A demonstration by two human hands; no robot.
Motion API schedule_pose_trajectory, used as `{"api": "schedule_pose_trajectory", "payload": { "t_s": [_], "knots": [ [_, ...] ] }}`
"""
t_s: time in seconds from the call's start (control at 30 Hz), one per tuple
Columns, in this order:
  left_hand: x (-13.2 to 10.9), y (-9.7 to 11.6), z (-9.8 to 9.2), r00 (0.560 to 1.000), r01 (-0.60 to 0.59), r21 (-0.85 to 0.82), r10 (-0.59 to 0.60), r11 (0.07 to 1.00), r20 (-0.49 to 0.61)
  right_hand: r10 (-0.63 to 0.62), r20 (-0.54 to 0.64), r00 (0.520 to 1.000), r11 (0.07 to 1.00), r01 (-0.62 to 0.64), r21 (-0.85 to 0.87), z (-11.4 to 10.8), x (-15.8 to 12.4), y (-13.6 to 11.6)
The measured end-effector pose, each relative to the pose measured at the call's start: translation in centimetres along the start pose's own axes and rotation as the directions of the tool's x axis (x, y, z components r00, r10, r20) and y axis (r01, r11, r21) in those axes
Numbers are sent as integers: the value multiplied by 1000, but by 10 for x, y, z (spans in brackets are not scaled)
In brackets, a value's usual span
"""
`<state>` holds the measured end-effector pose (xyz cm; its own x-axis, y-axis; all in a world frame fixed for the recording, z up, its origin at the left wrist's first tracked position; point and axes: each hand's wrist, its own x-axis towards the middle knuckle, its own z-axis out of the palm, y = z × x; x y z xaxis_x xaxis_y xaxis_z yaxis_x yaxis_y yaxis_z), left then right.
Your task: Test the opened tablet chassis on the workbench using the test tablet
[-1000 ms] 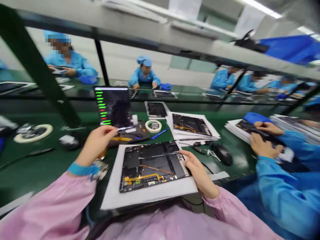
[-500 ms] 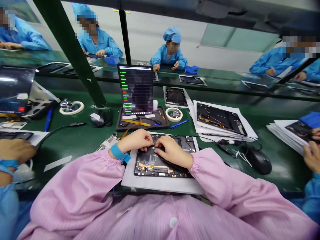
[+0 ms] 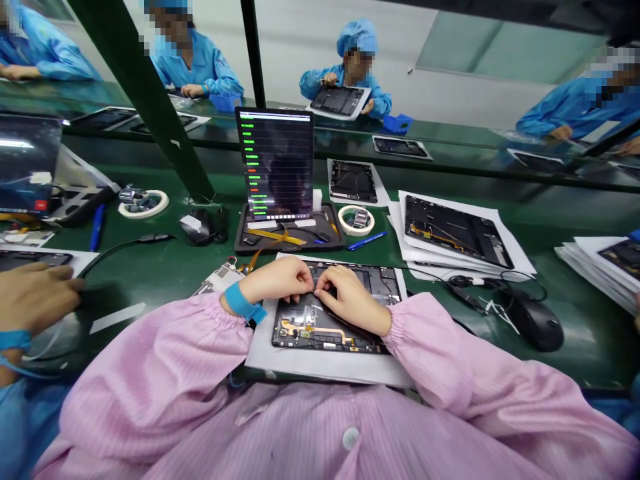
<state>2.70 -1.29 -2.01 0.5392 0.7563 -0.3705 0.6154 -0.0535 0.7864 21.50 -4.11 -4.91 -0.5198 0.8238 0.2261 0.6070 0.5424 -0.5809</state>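
Note:
In front of me an opened black tablet housing (image 3: 320, 338) lies on white paper (image 3: 265, 357), with an orange flex cable (image 3: 320, 327) along its near side. My left hand (image 3: 287, 277), with a blue wrist strap (image 3: 240, 303), is over the housing's upper left part, fingers bent and pressed together. Close beside it, my right hand (image 3: 347, 297) rests over the middle, thumb and fingertips pinched. The fingertips of both hands nearly meet. Whatever sits between them is too small or hidden to name.
Behind the housing stands a lit screen (image 3: 277, 167) in a black tray (image 3: 240, 240). Around it are a tape roll (image 3: 370, 223), a blue pen (image 3: 367, 241), more housings on paper (image 3: 455, 233) and a mouse (image 3: 533, 320). A co-worker's hand (image 3: 37, 297) is at left.
My fingertips have come closer together over the housing, and my right fingers are more pinched. The view has shifted slightly. Across the bench a co-worker has lifted a housing with paper.

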Motion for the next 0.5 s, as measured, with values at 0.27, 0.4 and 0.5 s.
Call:
{"api": "schedule_pose_trajectory", "payload": {
  "t_s": [0.27, 0.4, 0.5],
  "knots": [
    [1, 5, -4, 1000, 14, 14, -13, 1000, -12, 22, -3, 1000, 1000, -22, -19, 1, 2, 2],
    [0, -4, 9, 998, -64, 103, 62, 993, 19, 64, -44, 997, 993, -68, -95, 0, -7, -9],
    [21, -39, 26, 1000, 0, 171, 0, 985, 1, 13, 48, 999, 984, -4, -179, 3, -11, -6]
  ]
}}
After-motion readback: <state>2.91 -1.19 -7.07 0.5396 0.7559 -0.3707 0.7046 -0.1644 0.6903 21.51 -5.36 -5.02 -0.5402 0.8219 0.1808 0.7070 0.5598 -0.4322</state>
